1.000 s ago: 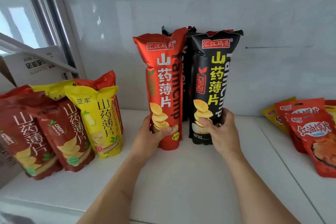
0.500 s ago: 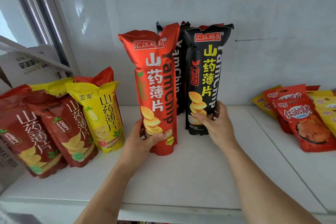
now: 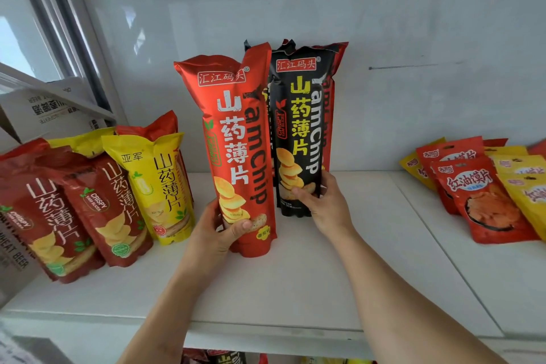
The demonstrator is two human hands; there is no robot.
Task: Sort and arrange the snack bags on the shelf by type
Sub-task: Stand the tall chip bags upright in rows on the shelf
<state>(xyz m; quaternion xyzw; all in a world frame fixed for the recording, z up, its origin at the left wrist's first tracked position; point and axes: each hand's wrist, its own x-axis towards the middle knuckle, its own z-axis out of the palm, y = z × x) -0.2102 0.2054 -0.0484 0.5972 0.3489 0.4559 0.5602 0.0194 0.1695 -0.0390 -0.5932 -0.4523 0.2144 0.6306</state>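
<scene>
Head view:

- The left hand (image 3: 217, 229) grasps the lower part of a tall red yam chip bag (image 3: 236, 145), thumb across the front over the printed chip stack, fingers wrapped behind.
- That red bag stands upright on the white shelf (image 3: 266, 289), its base resting on the board, and it sits nearer the shelf's front edge than the other tall bags.
- The right hand (image 3: 320, 201) grasps the lower part of a tall black yam chip bag (image 3: 298, 127), thumb on its front, fingers curled round its right edge.
- The black bag stands upright just to the right of the red bag and further back; the two overlap at their upper edges.
- Behind the black bag more tall bags lean near the white back wall (image 3: 413, 23): a second black one shows at its upper left, and a red one (image 3: 331, 115) shows along its right edge.
- Left of the red bag stands a cluster of shorter pouches: a yellow yam chip pouch (image 3: 161, 189) is closest, with dark red yam chip pouches (image 3: 97, 210) beside it, further left.
- Behind that cluster, a white cardboard box (image 3: 50, 112) with black print sits by the window frame (image 3: 62, 38).
- Well to the right of the black bag, flat red snack packets (image 3: 481, 201) and yellow snack packets (image 3: 526, 186) lie overlapping on the shelf.
- Below the shelf's front edge, tops of more bags show; too little is visible to name them.
</scene>
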